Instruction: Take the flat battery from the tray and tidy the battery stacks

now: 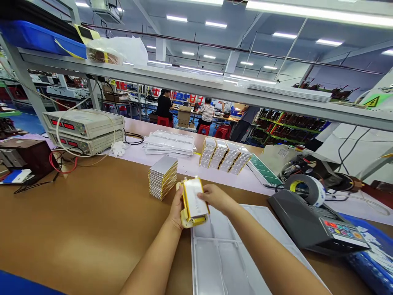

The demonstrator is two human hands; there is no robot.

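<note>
A flat silver battery cell (194, 199) with yellow tape along its edges is gripped from below by my left hand (176, 209). My right hand (216, 197) pinches its right edge from above. Both hands hover over the brown bench, just above the top left corner of a white moulded tray (227, 262). A stack of similar silver cells (162, 176) stands right behind my hands. Several more cell stacks (225, 157) lean in a row farther back.
A grey tape dispenser (316, 221) with a roll sits at right. Beige meters (84, 129) with red displays stand at back left, with cables and a brown box (26, 157). Clear trays (170, 142) lie at the back. People sit at distant benches.
</note>
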